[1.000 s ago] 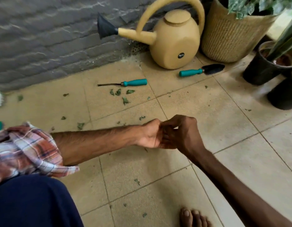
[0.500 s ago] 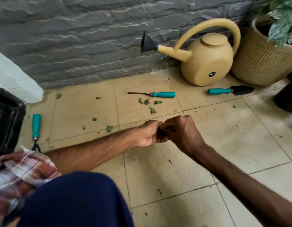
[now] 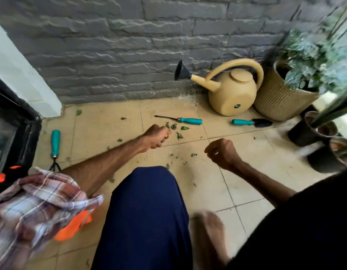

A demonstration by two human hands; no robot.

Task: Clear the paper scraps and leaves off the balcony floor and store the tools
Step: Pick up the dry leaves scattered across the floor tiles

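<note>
Small green leaf scraps (image 3: 180, 135) lie scattered on the beige tiled balcony floor (image 3: 102, 129), thickest near the wall. My left hand (image 3: 156, 136) reaches forward with its fingers bunched, the tips right beside that cluster. My right hand (image 3: 224, 153) hovers apart to the right as a closed fist; its contents are hidden. Three teal-handled tools lie on the floor: a thin weeder (image 3: 189, 120), a black trowel (image 3: 252, 122) and a small hand rake (image 3: 55, 142) at the left.
A tan watering can (image 3: 234, 94) and a woven planter (image 3: 279, 103) stand against the grey brick wall. Black pots (image 3: 305, 134) crowd the right side. A black door frame (image 3: 26, 131) is at the left. My knee (image 3: 149, 211) and bare foot (image 3: 209, 228) fill the foreground.
My hands were pressed together over the tiles pinching something dark; they have now separated. The left hand moved forward to the leaf cluster, the right drew back to the right. The camera rose.
</note>
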